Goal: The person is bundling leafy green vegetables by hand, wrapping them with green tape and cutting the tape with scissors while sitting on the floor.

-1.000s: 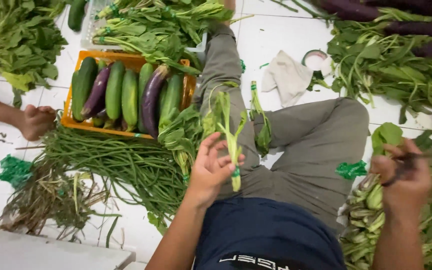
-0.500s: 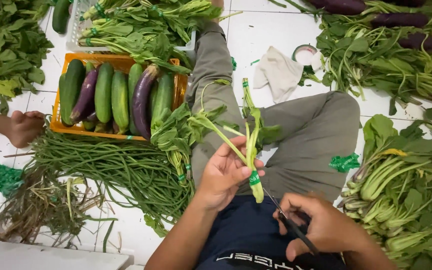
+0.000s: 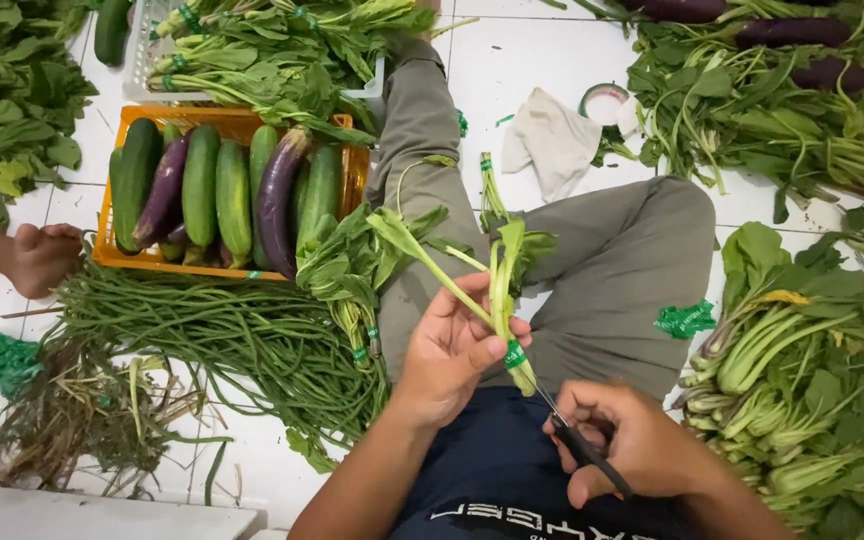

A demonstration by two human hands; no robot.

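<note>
Since a second ago the right hand (image 3: 642, 445) has brought scissors (image 3: 577, 440) up to the tied greens bundle (image 3: 504, 300). Left hand (image 3: 452, 350) grip stays clamped on that bundle; right grip is closed round the scissor handles, blades at the stem ends.

Left hand (image 3: 452, 352) sits at lower centre of the frame, palm toward the camera, fingers curled, thumb pressed across them in a closed grip. Left forearm runs down to the bottom edge. Right hand (image 3: 632, 445) lies lower right, fingers clenched, knuckles uppermost, wrist angled inward.
</note>
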